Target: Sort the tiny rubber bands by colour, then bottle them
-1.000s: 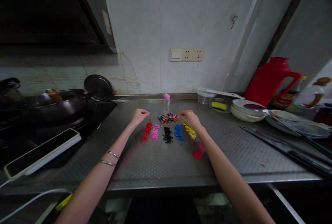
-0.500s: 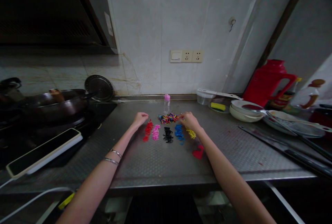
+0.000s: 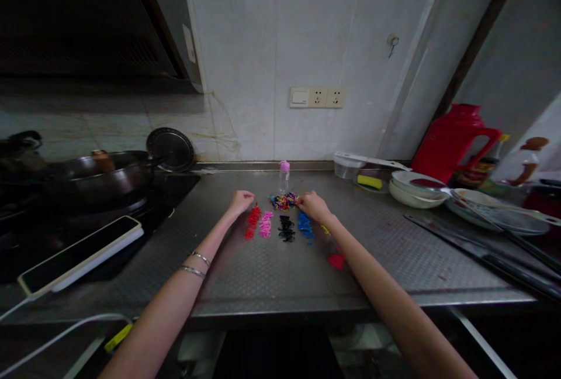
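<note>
My left hand (image 3: 241, 201) is pinched beside the top of a pile of small red bands (image 3: 252, 222); whatever its fingertips hold is too small to see. At the right edge of a mixed heap of coloured bands (image 3: 283, 201), my right hand (image 3: 314, 207) has its fingers drawn together, and their contents are hidden. Pink bands (image 3: 265, 224), black bands (image 3: 286, 228) and blue bands (image 3: 305, 227) lie in separate piles in front of the heap. The yellow bands (image 3: 325, 229) are mostly covered by my right wrist. Behind the heap stands a clear bottle with a pink cap (image 3: 284, 177).
A red object (image 3: 336, 259) lies by my right forearm. Stacked bowls (image 3: 414, 195), a yellow sponge (image 3: 369, 182) and a red jug (image 3: 453, 145) stand to the right. On the left are a pan (image 3: 100, 177) and a phone-like device (image 3: 83, 256).
My right hand has shifted slightly left and toward me along the mixed heap, covering more of the yellow bands. My left hand stays pinched near the red pile. The view has moved slightly.
</note>
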Action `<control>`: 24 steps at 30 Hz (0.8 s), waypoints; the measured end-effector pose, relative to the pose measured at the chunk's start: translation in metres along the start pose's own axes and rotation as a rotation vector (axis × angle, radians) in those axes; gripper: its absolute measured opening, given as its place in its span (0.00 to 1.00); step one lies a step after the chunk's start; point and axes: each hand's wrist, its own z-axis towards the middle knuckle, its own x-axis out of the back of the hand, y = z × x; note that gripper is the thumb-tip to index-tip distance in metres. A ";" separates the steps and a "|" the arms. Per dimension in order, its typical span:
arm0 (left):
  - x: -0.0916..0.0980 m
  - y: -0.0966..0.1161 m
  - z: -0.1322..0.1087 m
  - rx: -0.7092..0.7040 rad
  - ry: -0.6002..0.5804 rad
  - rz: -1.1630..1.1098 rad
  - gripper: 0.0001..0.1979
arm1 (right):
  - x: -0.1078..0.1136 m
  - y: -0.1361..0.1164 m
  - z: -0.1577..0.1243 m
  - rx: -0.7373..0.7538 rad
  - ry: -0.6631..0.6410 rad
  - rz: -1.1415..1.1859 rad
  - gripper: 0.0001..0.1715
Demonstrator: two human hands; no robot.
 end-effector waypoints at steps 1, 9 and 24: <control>0.000 0.001 -0.001 0.003 0.000 0.000 0.12 | 0.001 0.000 0.000 0.000 -0.002 -0.002 0.16; 0.001 0.000 0.000 -0.003 0.026 -0.026 0.11 | 0.013 0.007 0.002 -0.037 0.026 0.060 0.13; 0.004 -0.015 0.007 0.022 0.035 -0.021 0.12 | 0.006 -0.109 0.043 0.220 -0.003 0.121 0.14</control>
